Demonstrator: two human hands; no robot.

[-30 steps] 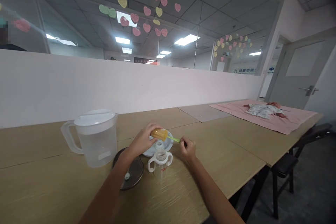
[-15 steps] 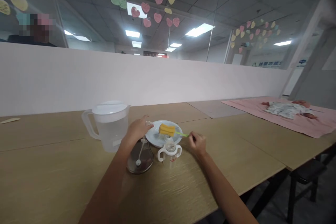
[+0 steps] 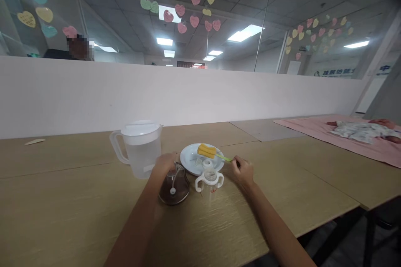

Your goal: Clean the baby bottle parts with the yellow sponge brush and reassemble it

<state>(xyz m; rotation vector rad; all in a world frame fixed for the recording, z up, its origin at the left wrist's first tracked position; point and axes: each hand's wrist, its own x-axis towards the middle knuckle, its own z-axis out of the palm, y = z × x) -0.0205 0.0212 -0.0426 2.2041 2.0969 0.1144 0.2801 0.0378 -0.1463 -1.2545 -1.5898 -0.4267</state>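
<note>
My right hand (image 3: 243, 170) is closed on the green handle of a yellow sponge brush (image 3: 206, 150), whose head is over a white plate (image 3: 186, 159). My left hand (image 3: 166, 163) is at the clear-topped dark item (image 3: 174, 194) with a white straw piece, left of the plate; its fingers are partly hidden and blurred, so its grip is unclear. A clear bottle (image 3: 209, 185) with two white handles stands open in front of the plate. Small clear and white parts lie on the plate.
A lidded plastic jug (image 3: 142, 150) of clear liquid stands behind my left hand. A pink cloth (image 3: 369, 146) with a clothed baby doll (image 3: 357, 130) lies far right. A flat pale item (image 3: 35, 142) is far left. Behind the table runs a white wall (image 3: 188, 96).
My left hand has moved from the plate's left edge down to the dark item. The view has shifted slightly, while my right hand keeps hold of the brush.
</note>
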